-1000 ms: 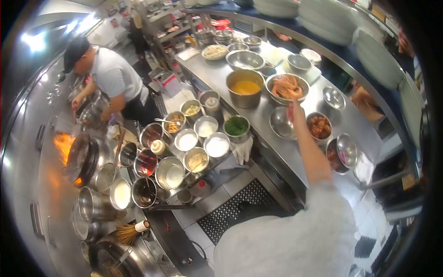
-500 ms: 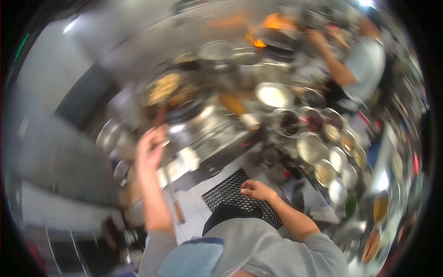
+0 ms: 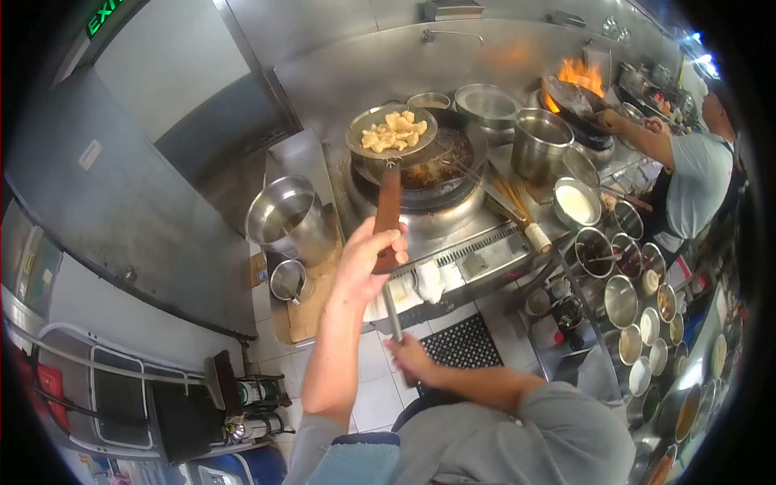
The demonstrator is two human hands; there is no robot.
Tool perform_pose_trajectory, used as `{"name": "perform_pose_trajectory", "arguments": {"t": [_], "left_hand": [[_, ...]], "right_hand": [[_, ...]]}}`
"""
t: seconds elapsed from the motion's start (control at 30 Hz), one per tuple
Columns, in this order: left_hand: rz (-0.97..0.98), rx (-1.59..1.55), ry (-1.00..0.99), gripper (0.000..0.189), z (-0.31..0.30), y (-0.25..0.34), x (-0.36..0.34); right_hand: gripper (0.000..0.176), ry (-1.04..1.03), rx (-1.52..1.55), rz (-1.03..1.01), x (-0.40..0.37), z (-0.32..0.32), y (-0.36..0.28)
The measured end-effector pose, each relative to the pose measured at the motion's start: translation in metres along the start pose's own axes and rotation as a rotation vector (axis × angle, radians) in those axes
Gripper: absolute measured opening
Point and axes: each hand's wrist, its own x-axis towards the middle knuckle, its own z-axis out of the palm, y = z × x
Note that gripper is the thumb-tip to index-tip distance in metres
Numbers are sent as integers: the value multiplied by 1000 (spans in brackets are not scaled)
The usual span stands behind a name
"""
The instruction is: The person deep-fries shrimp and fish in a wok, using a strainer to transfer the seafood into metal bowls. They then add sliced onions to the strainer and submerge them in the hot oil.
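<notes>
Pieces [image 3: 394,132], lumpy and pale gold, are heaped in a brown-handled strainer [image 3: 419,145], clasped by the left hand [image 3: 368,252] above the wok [image 3: 462,153]; a metal-shafted tool [image 3: 393,312] is gripped by the right hand [image 3: 412,356]

We read the green letters "EXI" on the sign [image 3: 105,16] at upper left, its end cut off; the door's [image 3: 137,218] white label [image 3: 90,155] we could not read.

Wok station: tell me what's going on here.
The person's left grip holds a wooden-handled strainer of golden pieces over a wok; whether it touches the rim is unclear. The right grip is around a metal-shafted tool, lower down. To the right, a co-worker handles another wok beside tall flames.
</notes>
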Motion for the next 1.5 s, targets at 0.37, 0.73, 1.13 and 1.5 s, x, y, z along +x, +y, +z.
{"name": "perform_pose_trajectory", "arguments": {"t": [0.37, 0.73, 1.13, 1.5], "left_hand": [[5, -87, -21, 21, -35, 17, 20], [16, -177, 11, 47, -41, -61, 46], [18, -181, 44, 53, -15, -94, 64], [28, 70, 33, 62, -30, -49, 88]], "right_hand": [[27, 142, -184, -6, -240, -165, -91], [54, 83, -235, -529, -96, -191, -291], [58, 31, -684, -601, 52, -199, -402], [40, -95, 30, -399, 51, -171, -352]]}}
